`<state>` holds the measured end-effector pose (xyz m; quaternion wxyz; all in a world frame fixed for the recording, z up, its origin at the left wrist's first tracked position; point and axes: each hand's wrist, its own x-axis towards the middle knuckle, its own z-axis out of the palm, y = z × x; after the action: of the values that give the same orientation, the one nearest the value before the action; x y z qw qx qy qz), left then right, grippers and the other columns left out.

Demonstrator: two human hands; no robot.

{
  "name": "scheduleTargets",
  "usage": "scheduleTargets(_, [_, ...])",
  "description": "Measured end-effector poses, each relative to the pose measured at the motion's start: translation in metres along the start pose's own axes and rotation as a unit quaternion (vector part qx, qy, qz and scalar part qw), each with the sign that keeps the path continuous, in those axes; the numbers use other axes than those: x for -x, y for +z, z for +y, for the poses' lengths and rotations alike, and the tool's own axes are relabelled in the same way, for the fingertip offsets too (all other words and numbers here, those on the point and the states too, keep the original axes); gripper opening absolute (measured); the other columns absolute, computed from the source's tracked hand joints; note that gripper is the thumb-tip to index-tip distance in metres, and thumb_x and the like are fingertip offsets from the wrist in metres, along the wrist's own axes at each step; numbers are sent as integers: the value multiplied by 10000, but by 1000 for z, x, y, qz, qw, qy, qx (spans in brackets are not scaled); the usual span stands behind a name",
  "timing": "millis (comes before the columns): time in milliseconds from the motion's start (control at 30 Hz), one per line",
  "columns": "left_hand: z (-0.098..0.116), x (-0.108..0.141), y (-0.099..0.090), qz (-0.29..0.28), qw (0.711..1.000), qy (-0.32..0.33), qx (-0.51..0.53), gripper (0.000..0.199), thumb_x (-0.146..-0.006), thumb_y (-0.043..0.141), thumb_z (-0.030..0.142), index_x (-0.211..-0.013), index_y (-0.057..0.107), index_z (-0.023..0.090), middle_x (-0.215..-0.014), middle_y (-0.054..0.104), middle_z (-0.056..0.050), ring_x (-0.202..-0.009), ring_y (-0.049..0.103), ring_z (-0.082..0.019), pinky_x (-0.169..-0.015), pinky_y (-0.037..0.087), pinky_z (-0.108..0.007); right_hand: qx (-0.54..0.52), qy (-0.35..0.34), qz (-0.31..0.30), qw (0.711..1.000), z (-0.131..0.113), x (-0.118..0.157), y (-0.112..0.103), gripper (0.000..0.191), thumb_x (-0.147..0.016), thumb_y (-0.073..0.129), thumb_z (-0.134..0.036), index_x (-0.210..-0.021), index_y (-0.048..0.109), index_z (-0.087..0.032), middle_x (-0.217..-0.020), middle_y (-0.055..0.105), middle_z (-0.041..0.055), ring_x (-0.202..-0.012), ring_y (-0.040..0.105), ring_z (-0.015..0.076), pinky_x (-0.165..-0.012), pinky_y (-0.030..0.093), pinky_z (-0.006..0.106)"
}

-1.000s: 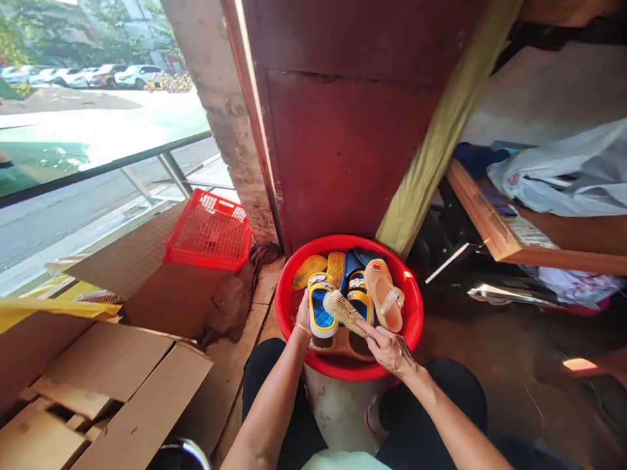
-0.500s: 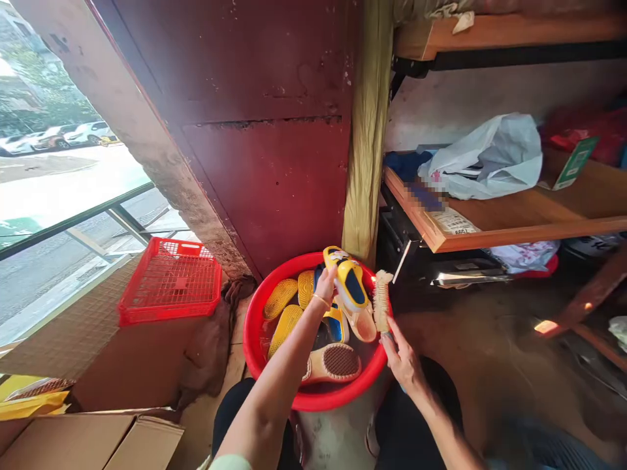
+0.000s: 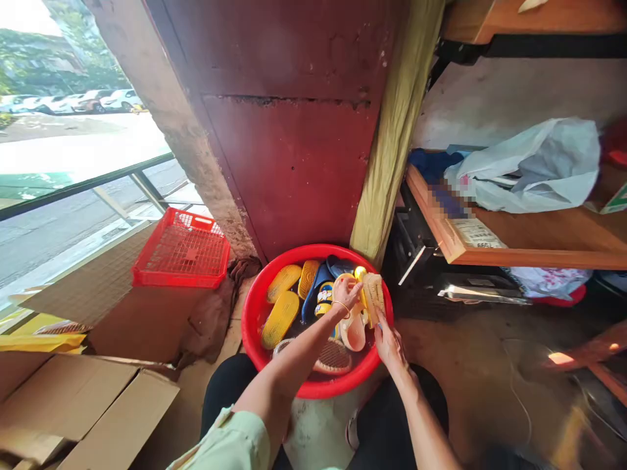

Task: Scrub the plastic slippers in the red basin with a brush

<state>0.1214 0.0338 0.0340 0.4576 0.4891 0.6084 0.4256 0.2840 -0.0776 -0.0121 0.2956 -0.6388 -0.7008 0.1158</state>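
We find the scrubbing brush (image 3: 374,292) at the right side of the red basin (image 3: 321,390), its far part beside the yellow sandal (image 3: 363,299). The right hand (image 3: 390,343) is closed on its near end. The brush's long axis runs near to far, leaning slightly left at the far end, which points towards the curtain (image 3: 379,189). The left hand (image 3: 347,294) is clamped over the yellow sandal, covering most of it; we cannot tell where its toe points.

On the shelf (image 3: 539,256) at right we note a printed paper label (image 3: 476,233) near the front left corner; its print is too small for us to read with certainty. A white plastic bag (image 3: 543,170) lies behind it.

The basin's right rim runs just beside the brush and right hand; its far rim sits close to the maroon door (image 3: 304,170). Open floor (image 3: 470,365) extends to the right.

Inside, we record two yellow soles (image 3: 280,320) at left, a beige sandal (image 3: 353,334) just near of the left hand, and a brown treaded sole (image 3: 333,358) towards the near rim. A red plastic crate (image 3: 179,279) stands far left, with cardboard (image 3: 63,391) nearer.
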Motion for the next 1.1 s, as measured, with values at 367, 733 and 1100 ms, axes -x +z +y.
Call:
scheduleTargets(367, [-114, 118, -173, -123, 966, 88, -212, 624, -479, 914, 399, -1057, 726, 255, -1104, 703, -137, -1170, 612, -393, -1098, 357, -558, 207, 34, -40, 977, -16, 17, 3, 625, -1004, 430, -329, -1608, 273, -294, -1038, 697, 130, -658, 646, 196, -597, 489, 306])
scheduleTargets(733, [-92, 110, -171, -183, 840, 146, -490, 827, -548, 838, 260, -1330, 586, 351, -1280, 586, -96, -1227, 521, -343, -1129, 298, -465, 241, 6, -49, 969, -17, 18, 2, 643, -983, 447, -287, -1603, 280, -319, -1020, 691, 99, -608, 637, 177, -559, 495, 304])
scheduleTargets(1100, [-80, 79, -215, 24, 947, 161, -275, 883, -667, 800, 508, -1438, 455, 249, -1379, 554, -137, -1293, 492, -346, -1105, 349, -456, 222, 6, -29, 975, -15, 19, 5, 676, -973, 462, -270, -1613, 249, -303, -1013, 706, 104, -645, 662, 196, -603, 513, 319])
